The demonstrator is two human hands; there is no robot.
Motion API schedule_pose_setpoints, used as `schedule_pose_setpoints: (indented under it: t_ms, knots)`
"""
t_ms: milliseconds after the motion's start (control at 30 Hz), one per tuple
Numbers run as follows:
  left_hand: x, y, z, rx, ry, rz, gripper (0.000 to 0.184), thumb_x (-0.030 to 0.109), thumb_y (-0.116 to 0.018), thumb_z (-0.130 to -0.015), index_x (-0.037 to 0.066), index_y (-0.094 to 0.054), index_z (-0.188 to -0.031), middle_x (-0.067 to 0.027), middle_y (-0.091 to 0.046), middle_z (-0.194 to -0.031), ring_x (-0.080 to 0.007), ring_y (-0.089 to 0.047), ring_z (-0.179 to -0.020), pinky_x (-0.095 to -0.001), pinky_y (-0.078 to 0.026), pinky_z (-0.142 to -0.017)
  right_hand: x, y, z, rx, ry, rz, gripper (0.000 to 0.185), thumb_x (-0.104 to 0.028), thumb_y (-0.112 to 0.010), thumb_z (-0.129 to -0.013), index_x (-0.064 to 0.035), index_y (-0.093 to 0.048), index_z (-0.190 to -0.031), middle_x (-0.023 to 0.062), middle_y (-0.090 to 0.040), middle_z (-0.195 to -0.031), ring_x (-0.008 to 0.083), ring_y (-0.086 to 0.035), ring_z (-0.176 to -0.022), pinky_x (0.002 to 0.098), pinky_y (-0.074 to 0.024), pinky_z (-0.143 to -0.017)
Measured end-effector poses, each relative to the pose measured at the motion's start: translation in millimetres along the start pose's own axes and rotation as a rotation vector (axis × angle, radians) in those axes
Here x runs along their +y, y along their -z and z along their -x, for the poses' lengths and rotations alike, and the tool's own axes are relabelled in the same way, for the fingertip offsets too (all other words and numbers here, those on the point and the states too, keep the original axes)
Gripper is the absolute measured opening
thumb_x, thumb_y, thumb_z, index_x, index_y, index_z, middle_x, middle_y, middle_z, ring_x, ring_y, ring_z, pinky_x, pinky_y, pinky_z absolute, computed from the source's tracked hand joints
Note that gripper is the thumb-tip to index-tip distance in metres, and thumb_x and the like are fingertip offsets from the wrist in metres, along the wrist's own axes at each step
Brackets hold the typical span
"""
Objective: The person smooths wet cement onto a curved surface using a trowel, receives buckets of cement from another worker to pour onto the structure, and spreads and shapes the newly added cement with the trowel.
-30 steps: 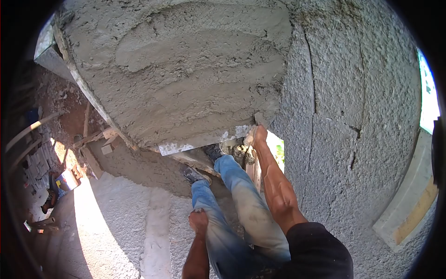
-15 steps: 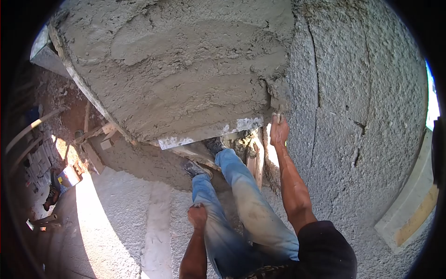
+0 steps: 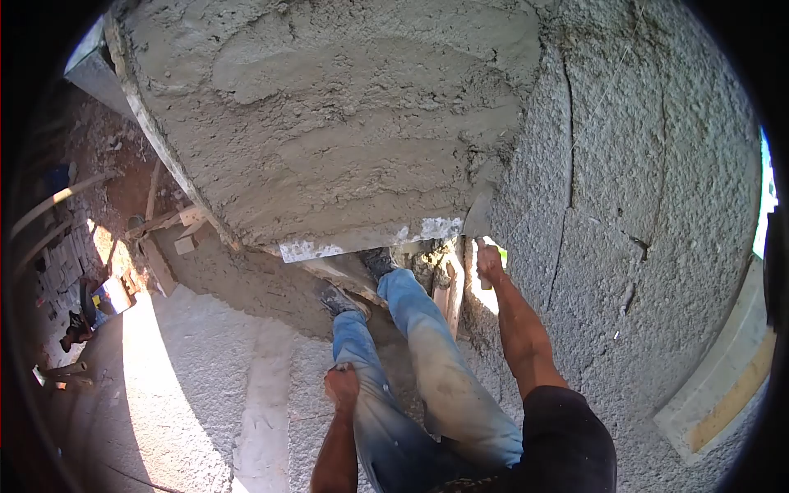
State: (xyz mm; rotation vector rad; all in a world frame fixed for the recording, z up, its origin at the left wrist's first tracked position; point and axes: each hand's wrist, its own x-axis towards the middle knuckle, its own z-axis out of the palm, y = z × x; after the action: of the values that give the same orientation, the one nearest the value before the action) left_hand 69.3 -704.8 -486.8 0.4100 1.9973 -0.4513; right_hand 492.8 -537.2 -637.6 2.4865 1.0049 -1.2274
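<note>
My right hand [image 3: 491,264] is wrapped round the handle of a trowel [image 3: 478,215]. The trowel's blade points up, at the right lower corner of the wet mortar [image 3: 353,156], beside the rough wall. Along the mortar's lower edge runs a pale-stained board [image 3: 370,240], just left of the blade. My left hand [image 3: 342,388] is curled into a fist beside my left leg, around knee height; its palm is hidden, so I cannot make out whether anything is in it.
A rough grey wall [image 3: 616,271] with cracks rises on the right. My boots [image 3: 341,302] stand below the board. A long board edge [image 3: 164,152] bounds the mortar on the left, with wood pieces [image 3: 185,234] beyond it. A curved slab [image 3: 723,386] lies at lower right.
My right hand has come down and back from the mortar's corner, and the trowel blade now shows above it. My left hand stays closed by my leg. The view has shifted slightly.
</note>
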Motion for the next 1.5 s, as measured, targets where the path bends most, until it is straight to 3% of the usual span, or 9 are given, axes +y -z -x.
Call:
schedule_pose_setpoints:
  t_ms: [67, 100, 267, 467, 700, 800, 900, 1267, 1500]
  knots:
    - [-5.2, -2.6, -1.0, 0.001, -0.002, -0.022, 0.037, 0.03, -0.06, -0.081, -0.003, -0.068, -0.097, -0.0262, -0.065, -0.098, -0.0411, -0.062, -0.096, -0.0453, -0.048, -0.084, -5.4, -9.2, 10.3, -0.03, 0.036, -0.358, 0.048, -0.049, -0.038, -0.094, -0.0054, -0.054, -0.081, 0.0112, -0.052, -0.058, 0.0247, -0.052, -0.049, 0.0393, -0.0461, -0.049]
    - [-5.5, -4.4, -3.3, 0.008, 0.001, -0.005, 0.037, 0.03, -0.06, -0.081, -0.003, -0.068, -0.097, -0.0262, -0.065, -0.098, -0.0411, -0.062, -0.096, -0.0453, -0.048, -0.084, -60.0, -7.4, 35.6, -0.159, -0.301, -0.801, 0.046, -0.05, -0.038, -0.094, -0.0082, -0.051, -0.08, 0.0079, -0.049, -0.056, 0.0222, -0.05, -0.048, 0.0372, -0.045, -0.047]
    - [-20.1, -9.5, -9.0, 0.016, 0.011, 0.034, 0.038, 0.03, -0.061, -0.081, -0.003, -0.068, -0.099, -0.026, -0.065, -0.099, -0.0409, -0.062, -0.098, -0.0451, -0.047, -0.086, -244.1, -13.7, 17.7, -0.143, -0.059, -1.841, 0.041, -0.045, -0.037, -0.094, -0.0109, -0.038, -0.071, 0.002, -0.036, -0.057, 0.0155, -0.036, -0.047, 0.0302, -0.0351, -0.043]
    - [-18.1, -4.1, -3.2, -0.009, 0.03, 0.013, 0.039, 0.03, -0.061, -0.082, -0.002, -0.067, -0.102, -0.0254, -0.065, -0.103, -0.0401, -0.062, -0.1, -0.0444, -0.047, -0.088, -316.9, 38.8, 72.2, -0.318, 0.259, -1.386, 0.042, -0.049, -0.038, -0.093, -0.0119, -0.039, -0.073, 0.003, -0.038, -0.057, 0.0155, -0.04, -0.047, 0.0314, -0.037, -0.043]
    - [-19.3, -5.5, -3.6, -0.003, 0.053, 0.038, 0.038, 0.03, -0.062, -0.082, -0.001, -0.068, -0.103, -0.0237, -0.066, -0.104, -0.0384, -0.062, -0.1, -0.0431, -0.048, -0.088, -173.4, -40.4, 8.9, -0.216, -0.332, -2.018, 0.037, -0.045, -0.033, -0.095, -0.0144, -0.036, -0.074, 0.0017, -0.038, -0.056, 0.0154, -0.04, -0.048, 0.0305, -0.0386, -0.043]
    - [-13.3, -4.0, -0.4, 0.029, 0.036, 0.051, 0.038, 0.03, -0.063, -0.081, -0.001, -0.068, -0.102, -0.0227, -0.066, -0.103, -0.0382, -0.063, -0.099, -0.0431, -0.049, -0.088, -268.9, 38.7, -19.1, -0.073, -0.155, -1.889, 0.036, -0.04, -0.026, -0.096, -0.0126, -0.039, -0.076, 0.0019, -0.04, -0.057, 0.0157, -0.044, -0.049, 0.0302, -0.0419, -0.044]
    - [-15.7, -0.9, 4.2, 0.047, 0.024, 0.068, 0.037, 0.031, -0.064, -0.081, 0.0, -0.069, -0.1, -0.022, -0.067, -0.101, -0.0378, -0.064, -0.097, -0.0431, -0.049, -0.087, -367.1, 155.5, -54.1, -0.47, -0.089, -2.298, 0.04, -0.042, -0.021, -0.094, -0.0101, -0.04, -0.08, 0.003, -0.044, -0.06, 0.0173, -0.048, -0.051, 0.0333, -0.0475, -0.047]
    - [-22.8, -12.3, -6.4, 0.048, -0.028, 0.036, 0.035, 0.029, -0.063, -0.081, -0.002, -0.069, -0.098, -0.0238, -0.066, -0.101, -0.0395, -0.063, -0.097, -0.0442, -0.049, -0.086, -500.4, 288.9, -22.0, -0.438, 0.05, -2.066, 0.036, -0.033, -0.025, -0.098, -0.0067, -0.045, -0.086, 0.0044, -0.051, -0.068, 0.0183, -0.055, -0.057, 0.0322, -0.0504, -0.048]
    - [-13.6, -3.4, -1.4, 0.02, 0.04, 0.007, 0.036, 0.029, -0.062, -0.081, -0.002, -0.068, -0.1, -0.0244, -0.066, -0.102, -0.0399, -0.063, -0.098, -0.0434, -0.048, -0.087, -414.5, 287.2, 11.0, -0.013, 0.311, -0.889, 0.035, -0.039, -0.039, -0.095, -0.0078, -0.041, -0.08, 0.0036, -0.042, -0.06, 0.0148, -0.042, -0.045, 0.0308, -0.0397, -0.04]
